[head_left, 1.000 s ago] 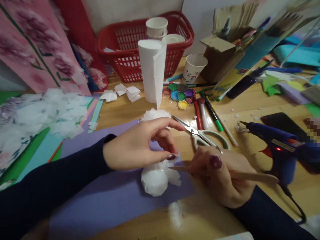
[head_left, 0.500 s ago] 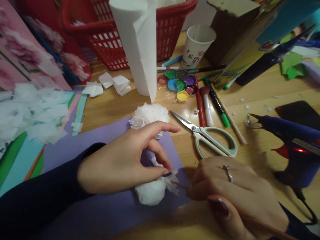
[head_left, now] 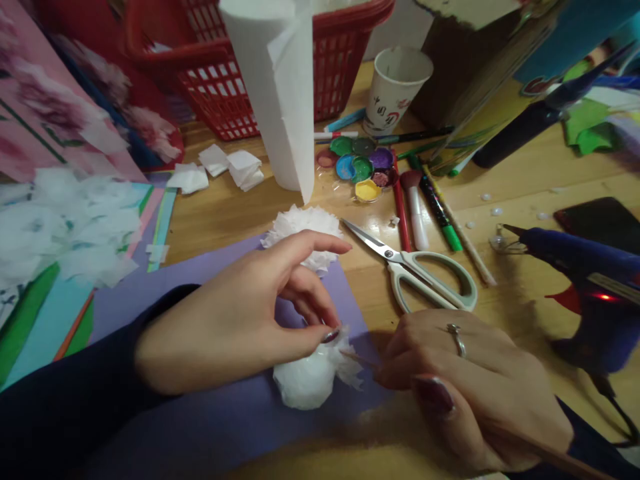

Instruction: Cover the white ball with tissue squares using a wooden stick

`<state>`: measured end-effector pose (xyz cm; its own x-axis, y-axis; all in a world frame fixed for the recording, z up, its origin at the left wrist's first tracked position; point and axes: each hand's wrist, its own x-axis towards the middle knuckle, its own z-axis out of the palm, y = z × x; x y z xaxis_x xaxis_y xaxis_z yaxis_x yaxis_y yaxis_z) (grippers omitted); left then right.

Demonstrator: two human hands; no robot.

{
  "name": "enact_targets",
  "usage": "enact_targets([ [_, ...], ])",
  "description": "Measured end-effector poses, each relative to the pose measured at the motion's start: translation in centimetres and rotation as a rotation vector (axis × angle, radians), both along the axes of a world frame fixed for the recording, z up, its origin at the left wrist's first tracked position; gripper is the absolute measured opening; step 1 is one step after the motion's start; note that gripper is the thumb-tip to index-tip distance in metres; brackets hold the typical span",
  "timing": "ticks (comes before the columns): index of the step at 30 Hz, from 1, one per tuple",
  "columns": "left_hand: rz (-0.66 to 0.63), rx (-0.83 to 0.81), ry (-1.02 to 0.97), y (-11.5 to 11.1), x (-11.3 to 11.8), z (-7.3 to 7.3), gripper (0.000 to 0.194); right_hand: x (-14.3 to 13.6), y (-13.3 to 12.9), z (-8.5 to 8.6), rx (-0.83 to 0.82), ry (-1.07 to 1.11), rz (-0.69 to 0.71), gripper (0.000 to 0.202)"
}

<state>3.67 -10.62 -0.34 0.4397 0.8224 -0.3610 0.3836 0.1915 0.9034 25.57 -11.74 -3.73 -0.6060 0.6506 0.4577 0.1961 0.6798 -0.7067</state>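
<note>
A round white tissue-paper bundle [head_left: 304, 383] lies on purple paper, its gathered, frilled end [head_left: 349, 367] pointing right. Thumb and fingertips of my left hand [head_left: 240, 313] are closed on the bundle at its neck, the index finger raised away. My right hand [head_left: 475, 387], wearing a ring, is closed around a thin brown stick [head_left: 545, 453]. One end of it reaches the frilled tissue; the other runs out toward the lower right. Its exact kind I cannot make out. Behind my left hand sits a ruffled white paper flower [head_left: 303, 223]. White-handled scissors [head_left: 425, 277] lie just beyond my right hand.
A paper towel roll [head_left: 280, 100] stands before a red basket [head_left: 215, 80]. Paint pots [head_left: 361, 167], a paper cup [head_left: 397, 90], a makeup brush [head_left: 416, 210] and pens lie behind the scissors. At right rests a lit blue glue gun [head_left: 590, 280]; at left, white paper petals [head_left: 65, 227].
The left hand has shifted slightly left, and its middle finger has curled in nearer the thumb. Both hands keep their hold; the bundle appears slightly turned.
</note>
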Motion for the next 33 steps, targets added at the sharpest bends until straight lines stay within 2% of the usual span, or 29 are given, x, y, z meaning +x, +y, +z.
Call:
enact_targets([
  [4, -0.034, 0.024, 0.068, -0.2, 0.8, -0.1, 0.060, 0.2, 0.0, 0.4, -0.024, -0.012, 0.080, 0.042],
  [9, -0.122, 0.091, 0.103, 0.0, 1.2, -0.5, 0.060, 1.0, -0.2, 0.7, -0.030, -0.077, 0.146, 0.032],
  [13, -0.131, 0.127, 0.130, 0.3, 1.1, -0.6, 0.063, 1.3, -0.7, 0.6, -0.048, -0.038, 0.033, 0.037],
  [15, -0.136, 0.127, 0.131, 0.3, 1.1, -0.7, 0.065, 1.4, -0.7, 0.4, -0.022, -0.008, -0.031, 0.029],
  [17, -0.147, 0.119, 0.127, 0.3, 1.1, -0.8, 0.066, 1.5, -0.5, 0.1, -0.010, 0.012, -0.018, 0.022],
  [20, -0.170, 0.125, 0.133, 0.2, 1.1, -0.9, 0.066, 1.2, -0.1, -0.5, -0.031, 0.012, 0.042, 0.027],
  [25, -0.210, 0.258, 0.193, 0.0, 0.2, -0.5, 0.058, 0.6, 0.0, -0.8, -0.059, 0.028, 0.014, 0.030],
  [27, -0.240, 0.312, 0.238, -0.3, -0.6, -0.2, 0.064, 0.5, -0.1, -0.7, -0.105, 0.044, -0.017, 0.035],
  [29, -0.288, 0.363, 0.305, -1.1, -1.5, -0.2, 0.078, 0.3, -0.2, -0.6, -0.138, 0.062, -0.048, 0.036],
  [33, -0.349, 0.483, 0.436, -3.5, -2.6, -1.2, 0.111, -0.1, -0.5, -0.9, -0.206, 0.099, -0.170, 0.036],
])
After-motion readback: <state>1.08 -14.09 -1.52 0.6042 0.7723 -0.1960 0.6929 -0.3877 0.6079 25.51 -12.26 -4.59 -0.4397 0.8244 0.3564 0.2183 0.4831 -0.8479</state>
